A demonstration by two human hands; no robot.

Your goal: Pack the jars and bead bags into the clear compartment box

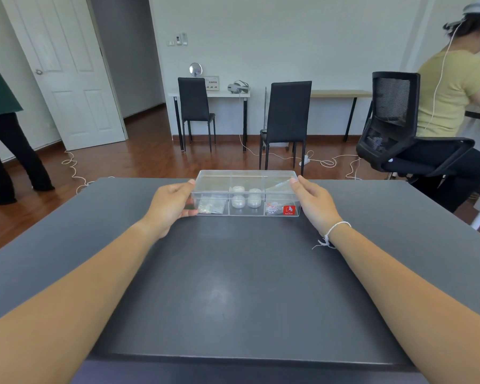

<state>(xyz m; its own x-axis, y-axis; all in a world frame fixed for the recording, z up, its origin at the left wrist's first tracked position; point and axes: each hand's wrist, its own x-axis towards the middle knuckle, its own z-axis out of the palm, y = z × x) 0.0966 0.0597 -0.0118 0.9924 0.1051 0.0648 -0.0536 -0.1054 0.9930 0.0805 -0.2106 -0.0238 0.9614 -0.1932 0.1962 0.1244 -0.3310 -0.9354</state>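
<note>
The clear compartment box (219, 177) stands near the far edge of the dark table, lid on, with a red sticker at its front right corner. Several small white-lidded jars (245, 197) sit in its middle compartment. A bead bag (209, 207) lies in the left compartment and another bead bag (272, 208) in the right one. My left hand (172, 206) grips the box's left end, thumb on the lid and fingers along the side. My right hand (313, 202) holds the right end the same way.
The dark table (233, 286) stretches toward me from the box. Beyond its far edge stand black chairs (287, 120), white cables on the wood floor, a seated person at far right and a standing person at far left.
</note>
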